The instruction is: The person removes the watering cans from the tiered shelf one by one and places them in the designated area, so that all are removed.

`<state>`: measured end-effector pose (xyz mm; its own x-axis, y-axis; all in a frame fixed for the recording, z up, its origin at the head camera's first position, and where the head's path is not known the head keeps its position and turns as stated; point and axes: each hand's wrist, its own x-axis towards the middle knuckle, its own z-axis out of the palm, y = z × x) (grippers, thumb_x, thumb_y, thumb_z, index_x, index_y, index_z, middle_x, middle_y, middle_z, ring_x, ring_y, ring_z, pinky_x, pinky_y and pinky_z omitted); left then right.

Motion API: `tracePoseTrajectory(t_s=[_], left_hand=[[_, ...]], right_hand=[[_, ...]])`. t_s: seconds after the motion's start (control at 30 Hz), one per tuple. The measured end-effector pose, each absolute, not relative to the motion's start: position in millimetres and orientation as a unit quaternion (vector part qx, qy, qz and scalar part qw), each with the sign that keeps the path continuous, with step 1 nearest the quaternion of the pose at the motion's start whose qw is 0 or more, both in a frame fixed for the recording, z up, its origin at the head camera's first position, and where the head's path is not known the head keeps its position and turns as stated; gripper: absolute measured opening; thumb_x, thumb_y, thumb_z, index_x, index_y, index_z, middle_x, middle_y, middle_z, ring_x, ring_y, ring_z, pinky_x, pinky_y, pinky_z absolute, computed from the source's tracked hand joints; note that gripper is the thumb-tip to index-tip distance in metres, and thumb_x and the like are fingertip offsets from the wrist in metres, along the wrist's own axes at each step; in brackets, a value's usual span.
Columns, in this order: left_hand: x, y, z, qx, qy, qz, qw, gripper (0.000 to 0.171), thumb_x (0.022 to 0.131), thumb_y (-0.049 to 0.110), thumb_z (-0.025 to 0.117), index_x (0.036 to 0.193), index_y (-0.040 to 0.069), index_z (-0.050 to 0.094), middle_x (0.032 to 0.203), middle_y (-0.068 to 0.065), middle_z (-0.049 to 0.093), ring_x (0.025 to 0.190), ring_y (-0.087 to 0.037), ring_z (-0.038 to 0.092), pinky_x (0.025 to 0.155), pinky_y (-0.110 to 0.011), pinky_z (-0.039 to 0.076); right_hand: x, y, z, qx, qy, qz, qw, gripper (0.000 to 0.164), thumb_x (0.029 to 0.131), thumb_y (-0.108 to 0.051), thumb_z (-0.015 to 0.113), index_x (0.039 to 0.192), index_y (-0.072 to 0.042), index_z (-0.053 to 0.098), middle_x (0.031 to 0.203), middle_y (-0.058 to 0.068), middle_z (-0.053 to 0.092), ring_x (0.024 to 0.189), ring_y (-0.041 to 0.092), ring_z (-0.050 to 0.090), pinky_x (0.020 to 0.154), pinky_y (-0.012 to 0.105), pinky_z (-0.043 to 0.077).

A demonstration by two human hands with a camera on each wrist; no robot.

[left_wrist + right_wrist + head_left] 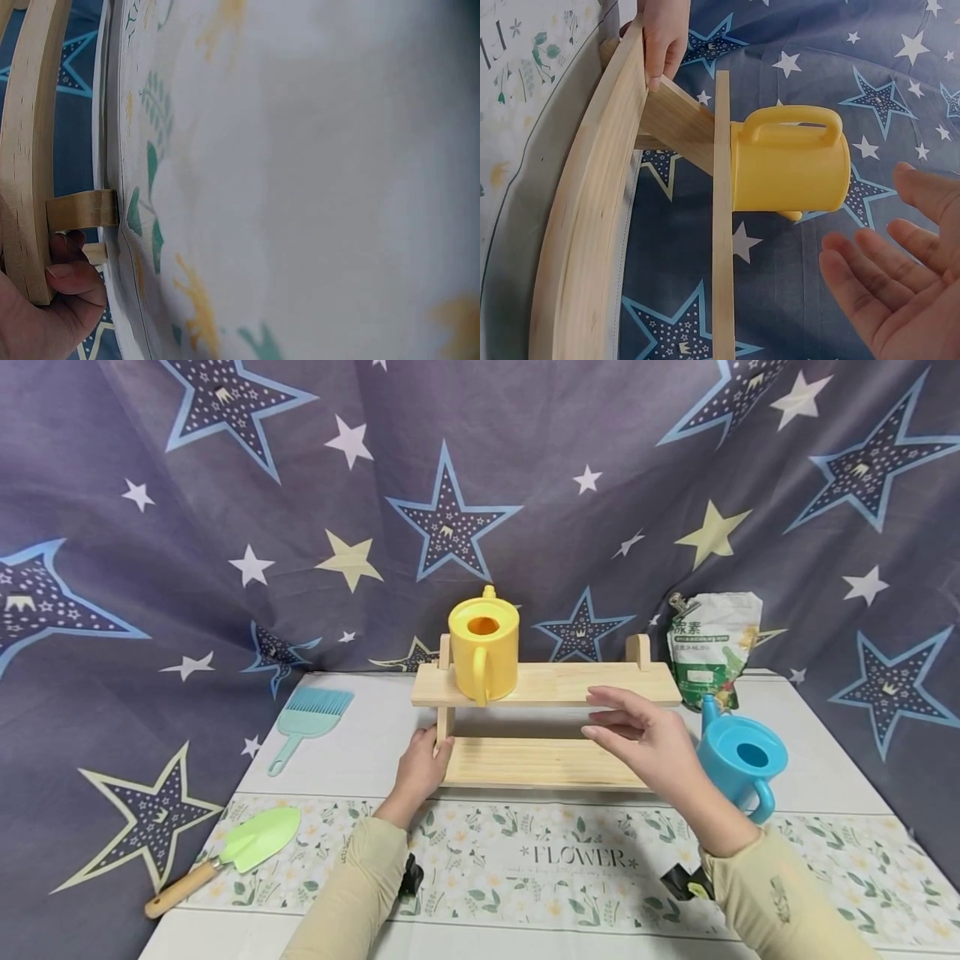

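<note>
A two-tier wooden shelf [555, 760] stands on the table, with a yellow watering can [498, 662] upright at the left of its top board. My left hand [422, 766] grips the shelf's lower left end; in the left wrist view its thumb and fingers [75, 279] curl round the board's end. Before the right part of the shelf hovers my right hand [651, 739], fingers spread apart and nothing between them. The right wrist view has this hand [900, 277] apart from the yellow can [791, 169]. Beside the right forearm is a blue watering can [738, 760], partly hidden.
A clipped pouch [712, 647] stands behind the blue can. At the left lie a teal brush [309, 722] and a green hand trowel [258, 839] with a wooden handle. A flowered cloth strip [525, 885] crosses the table, and a star-patterned curtain [555, 527] hangs behind.
</note>
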<state>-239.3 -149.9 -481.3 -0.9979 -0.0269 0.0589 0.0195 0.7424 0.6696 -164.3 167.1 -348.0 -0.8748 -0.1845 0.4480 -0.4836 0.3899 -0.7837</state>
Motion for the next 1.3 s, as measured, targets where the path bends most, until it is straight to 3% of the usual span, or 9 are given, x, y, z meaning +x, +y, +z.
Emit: tracePoseTrajectory(t_s=[0.33,0.7,1.3], left_hand=[[-239,-151,-484,0.001,-0.934,-0.355,0.040,0.046,0.103,0.030,0.048,0.141,0.003,0.049,0.113,-0.016,0.052,0.097,-0.029,0.058,0.085,-0.047,0.050],[-239,-150,-482,0.008,-0.933,-0.357,0.035,0.046,0.103,0.030,0.048,0.141,0.004,0.048,0.114,-0.015,0.052,0.098,-0.028,0.057,0.086,-0.047,0.049],[-238,-150,-481,0.007,-0.934,-0.356,0.037,0.047,0.103,0.031,0.048,0.141,0.004,0.049,0.112,-0.015,0.052,0.099,-0.030,0.058,0.088,-0.048,0.049]], right_hand=[[-174,154,-347,0.214,-0.810,0.532,0.124,0.043,0.087,-0.011,0.075,0.128,-0.007,0.062,0.120,0.015,0.066,0.098,0.025,0.068,0.078,0.024,0.055],[-185,132,-347,0.206,-0.804,0.552,0.084,0.043,0.087,-0.016,0.076,0.127,-0.008,0.062,0.122,0.014,0.065,0.100,0.025,0.068,0.079,0.029,0.056],[-195,98,-345,0.217,-0.780,0.579,0.098,0.041,0.085,-0.010,0.077,0.124,-0.005,0.065,0.118,0.014,0.067,0.097,0.026,0.069,0.079,0.032,0.057]])
